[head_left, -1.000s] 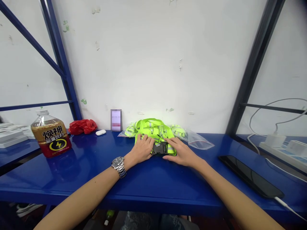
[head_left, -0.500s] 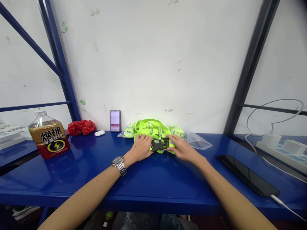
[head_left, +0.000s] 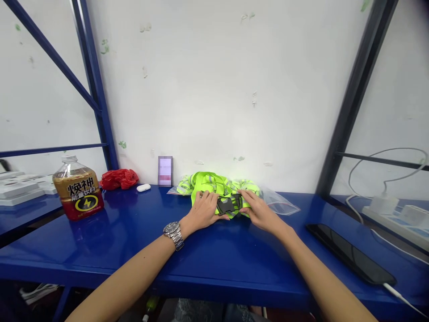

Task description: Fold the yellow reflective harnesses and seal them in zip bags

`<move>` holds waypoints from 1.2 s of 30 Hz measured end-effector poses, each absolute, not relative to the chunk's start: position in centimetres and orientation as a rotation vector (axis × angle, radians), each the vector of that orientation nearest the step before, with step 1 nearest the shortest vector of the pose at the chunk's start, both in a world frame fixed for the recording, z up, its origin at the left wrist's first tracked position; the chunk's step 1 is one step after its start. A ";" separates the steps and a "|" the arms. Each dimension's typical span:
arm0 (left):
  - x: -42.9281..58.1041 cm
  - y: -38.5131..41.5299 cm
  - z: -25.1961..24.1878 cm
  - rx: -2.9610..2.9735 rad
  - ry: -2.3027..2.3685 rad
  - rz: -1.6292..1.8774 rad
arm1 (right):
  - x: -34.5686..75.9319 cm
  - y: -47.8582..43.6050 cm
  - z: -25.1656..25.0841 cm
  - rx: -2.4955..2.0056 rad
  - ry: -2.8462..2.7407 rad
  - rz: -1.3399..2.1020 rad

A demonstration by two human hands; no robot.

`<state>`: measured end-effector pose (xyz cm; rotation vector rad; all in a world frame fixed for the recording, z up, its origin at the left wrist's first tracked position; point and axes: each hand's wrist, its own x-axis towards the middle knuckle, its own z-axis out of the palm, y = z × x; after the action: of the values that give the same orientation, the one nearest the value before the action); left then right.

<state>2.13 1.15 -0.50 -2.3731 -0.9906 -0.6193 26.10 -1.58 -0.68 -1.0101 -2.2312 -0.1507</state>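
A black side-release buckle (head_left: 227, 206) on fluorescent yellow-green reflective webbing (head_left: 205, 182) lies between my hands, close to the wall. My left hand (head_left: 203, 210), with a metal watch at the wrist, closes on the webbing and the buckle's left end, thumb underneath. On the other side my right hand (head_left: 255, 209) pinches the buckle's right end between thumb and fingers. The two buckle halves look close together; whether they are locked I cannot tell. Behind the hands the straps form a loose heap, resting on a clear plastic bag (head_left: 281, 205).
On the blue table (head_left: 140, 250) stand a drink bottle (head_left: 80, 190), a red plastic bag (head_left: 119, 179), a white case (head_left: 144, 188) and an upright phone (head_left: 165, 171). At right lie a charging phone (head_left: 350, 252) and a power strip (head_left: 402, 219). Blue metal posts rise on both sides.
The view has shifted slightly, so everything sits further right. The buckle has tilted a little, and my left thumb now shows beneath it. The strap loop above has sagged and spread leftward.
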 end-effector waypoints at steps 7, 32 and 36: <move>2.1 1.1 -0.3 -2.348 -0.963 -0.580 | 25.9 -1.9 -0.6 -1.072 -2.254 -0.248; 0.6 1.9 0.1 -2.521 -0.968 -0.832 | 26.3 -2.3 -0.7 -0.966 -1.894 -0.042; 0.7 1.5 0.2 -2.491 -1.007 -0.724 | 25.4 -3.1 -0.8 -0.911 -2.027 -0.164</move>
<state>0.70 1.49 0.22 -2.4913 -1.0066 -0.7237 25.40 -3.11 -0.77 -0.9110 -2.0274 -0.1641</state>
